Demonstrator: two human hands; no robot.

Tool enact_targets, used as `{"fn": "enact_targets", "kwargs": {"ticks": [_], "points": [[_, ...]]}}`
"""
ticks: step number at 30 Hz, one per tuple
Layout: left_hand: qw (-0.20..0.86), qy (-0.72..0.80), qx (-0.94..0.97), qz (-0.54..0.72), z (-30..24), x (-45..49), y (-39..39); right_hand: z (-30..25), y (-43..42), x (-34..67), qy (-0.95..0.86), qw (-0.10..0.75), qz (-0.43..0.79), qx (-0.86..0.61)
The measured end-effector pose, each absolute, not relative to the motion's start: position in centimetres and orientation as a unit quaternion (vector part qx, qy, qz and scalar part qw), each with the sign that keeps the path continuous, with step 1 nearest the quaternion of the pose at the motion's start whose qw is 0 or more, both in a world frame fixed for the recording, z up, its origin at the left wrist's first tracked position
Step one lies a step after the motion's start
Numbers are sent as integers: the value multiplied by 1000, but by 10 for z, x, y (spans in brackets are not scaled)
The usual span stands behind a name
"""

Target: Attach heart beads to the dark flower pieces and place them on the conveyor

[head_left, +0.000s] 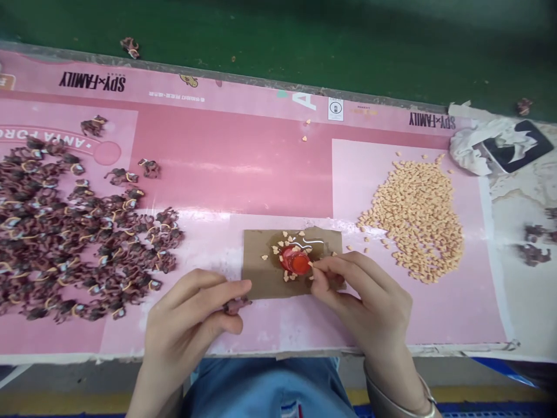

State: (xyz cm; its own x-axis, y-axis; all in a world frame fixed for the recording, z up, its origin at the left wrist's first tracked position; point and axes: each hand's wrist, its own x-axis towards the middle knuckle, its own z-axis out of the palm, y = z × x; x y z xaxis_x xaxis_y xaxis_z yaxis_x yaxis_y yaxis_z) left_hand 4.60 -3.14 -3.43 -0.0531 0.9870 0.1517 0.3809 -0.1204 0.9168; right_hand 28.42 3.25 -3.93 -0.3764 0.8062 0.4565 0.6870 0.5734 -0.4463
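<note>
My left hand [194, 316] is closed round a small dark brown figurine [236, 305], pinched between thumb and fingers at the near table edge. My right hand [365, 296] pinches a tiny peach-coloured piece [310, 265] at the rim of a red cap [295, 259]. The cap sits on a brown cardboard scrap [265, 276] with a few peach pieces scattered around it. A heap of the same peach pieces [418, 217] lies to the right. Many brown figurines [73, 232] are spread on the left.
A pink printed sheet [226, 151] covers the table. A black phone on a crumpled white cloth [500, 148] rests at the far right, with a few figurines [535, 244] below it. Green floor [304, 40] lies beyond the far edge. Blue clothing [265, 389] shows below.
</note>
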Motion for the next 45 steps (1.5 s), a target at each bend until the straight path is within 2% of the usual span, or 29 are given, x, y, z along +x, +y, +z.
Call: {"fn": "enact_targets", "kwargs": {"ticks": [2, 8, 16, 24, 29, 36, 41, 45], "points": [[328, 586, 576, 466, -32, 52, -32, -39, 33, 284, -827, 324, 87, -452], [421, 584, 477, 504, -30, 66, -37, -35, 34, 286, -827, 340, 75, -441], [621, 408, 416, 523, -37, 85, -44, -7, 19, 269, -795, 401, 243, -384], [677, 380, 364, 514, -36, 90, -50, -3, 16, 263, -797, 415, 261, -352], [642, 430, 385, 505, -35, 92, -47, -4, 5, 267, -834, 361, 200, -365], [483, 505, 460, 547, -34, 109, -43, -11, -12, 270, -865, 339, 31, -368], [405, 540, 534, 509, -30, 104, -40, -6, 2, 274, -886, 302, 93, -341], [298, 562, 658, 404, -15, 72, -8, -14, 9, 301, -832, 345, 120, -418]]}}
